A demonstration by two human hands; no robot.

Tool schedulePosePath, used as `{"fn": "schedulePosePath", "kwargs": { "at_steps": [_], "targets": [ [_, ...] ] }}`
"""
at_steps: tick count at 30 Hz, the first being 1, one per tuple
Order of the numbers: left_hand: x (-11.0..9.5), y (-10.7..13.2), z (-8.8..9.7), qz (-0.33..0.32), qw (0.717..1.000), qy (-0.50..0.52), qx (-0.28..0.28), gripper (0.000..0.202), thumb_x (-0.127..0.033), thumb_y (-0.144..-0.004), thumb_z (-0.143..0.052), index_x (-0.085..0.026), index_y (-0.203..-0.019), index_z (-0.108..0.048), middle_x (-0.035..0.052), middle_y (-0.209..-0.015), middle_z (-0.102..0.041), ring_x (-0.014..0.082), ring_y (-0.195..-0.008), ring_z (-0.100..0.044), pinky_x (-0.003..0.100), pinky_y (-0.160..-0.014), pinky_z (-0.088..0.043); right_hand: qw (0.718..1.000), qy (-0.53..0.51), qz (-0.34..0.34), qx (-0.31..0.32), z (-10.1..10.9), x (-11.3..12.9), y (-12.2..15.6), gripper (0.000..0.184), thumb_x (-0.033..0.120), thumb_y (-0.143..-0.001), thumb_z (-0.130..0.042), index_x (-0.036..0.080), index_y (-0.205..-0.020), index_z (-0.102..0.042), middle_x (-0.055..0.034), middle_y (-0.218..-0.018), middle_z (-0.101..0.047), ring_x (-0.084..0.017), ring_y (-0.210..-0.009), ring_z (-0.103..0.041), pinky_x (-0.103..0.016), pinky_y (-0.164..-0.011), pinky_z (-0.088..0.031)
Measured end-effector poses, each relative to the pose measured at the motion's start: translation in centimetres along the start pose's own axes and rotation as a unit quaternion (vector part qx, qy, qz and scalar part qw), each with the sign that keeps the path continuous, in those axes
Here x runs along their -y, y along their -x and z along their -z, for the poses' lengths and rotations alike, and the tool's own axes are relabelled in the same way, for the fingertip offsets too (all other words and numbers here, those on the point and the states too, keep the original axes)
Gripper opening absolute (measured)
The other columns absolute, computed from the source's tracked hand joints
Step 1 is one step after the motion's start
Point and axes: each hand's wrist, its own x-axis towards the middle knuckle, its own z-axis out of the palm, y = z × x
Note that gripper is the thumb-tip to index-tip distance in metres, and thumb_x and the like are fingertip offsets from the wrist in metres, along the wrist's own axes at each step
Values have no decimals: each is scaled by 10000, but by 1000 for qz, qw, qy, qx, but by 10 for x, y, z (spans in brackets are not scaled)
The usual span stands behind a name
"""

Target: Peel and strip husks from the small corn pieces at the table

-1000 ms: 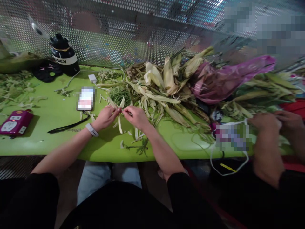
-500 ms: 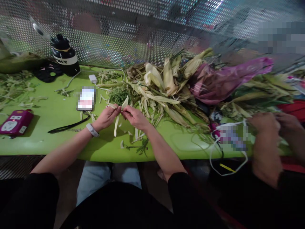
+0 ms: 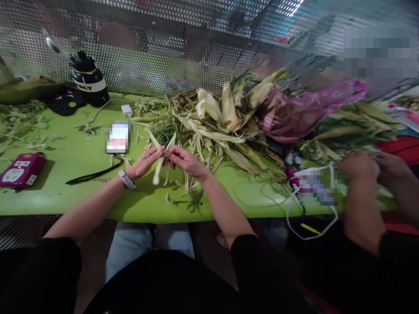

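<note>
Husk strips (image 3: 157, 171), pale and narrow, fan out from one small crossing point held just above the green worktop (image 3: 81, 198), right in front of the seated person. Two ends poke up and away in a V, while others hang down toward the near edge. From where I stand, the left hand (image 3: 146, 162) has its fingertips pinched on the strips at the crossing, and the right hand (image 3: 187, 162) is grasping them just beside it, finger and thumb drawn together. Both hands nearly touch there, so I can't make out the exact fold between them. A white watch (image 3: 127, 179) sits on the left wrist.

Just behind the hands lies a tangle of thin green strands (image 3: 162, 130), and to its right spreads a heap of dry corn husks (image 3: 231, 113) with a purple bag (image 3: 291, 114) against it. A green sprig (image 3: 194, 199) lies on the near side of the right hand. Over to the left are a phone (image 3: 118, 137) with a black strap (image 3: 93, 174), a white plug (image 3: 126, 110), a magenta power socket (image 3: 23, 169) and a dark bottle (image 3: 89, 85). At the far right, a co-worker's hands (image 3: 359, 165) are close together over the same worktop.
</note>
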Motion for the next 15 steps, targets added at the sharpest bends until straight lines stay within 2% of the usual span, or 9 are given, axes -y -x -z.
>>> {"fn": "schedulePosePath", "kwargs": {
  "at_steps": [3, 7, 10, 15],
  "targets": [
    [-4, 0, 2, -5, 999, -41, -8, 367, -538, -885, -554, -185, -850, -649, 63, -861, -641, 189, -816, -603, 353, -788, -510, 998, 58, -6, -19, 3, 1, -1, 349, 535, -902, -538, 192, -847, -510, 39, -669, -495, -92, -604, -480, -236, -600, -406],
    [-5, -1, 3, -9, 995, -92, 25, 297, -449, -843, -654, -177, -964, -659, 87, -966, -659, 204, -906, -620, 361, -847, -505, 996, 77, -25, -28, 5, 0, 0, 305, 496, -904, -540, 196, -859, -510, 41, -664, -498, -97, -608, -477, -241, -609, -400],
    [-4, -2, 4, -16, 993, -101, 58, 295, -448, -880, -602, -164, -934, -659, 93, -952, -674, 199, -904, -629, 355, -844, -510, 999, 21, -36, -18, 8, 1, 1, 283, 467, -895, -556, 193, -841, -514, 43, -666, -490, -91, -601, -464, -234, -604, -400],
    [-8, 0, 2, -34, 989, -123, 81, 311, -444, -932, -517, -164, -849, -627, 67, -819, -671, 159, -749, -628, 303, -711, -515, 988, -142, -64, 2, 9, 0, 3, 233, 383, -888, -568, 182, -794, -497, 46, -631, -486, -81, -565, -461, -221, -578, -400]
  ]
}}
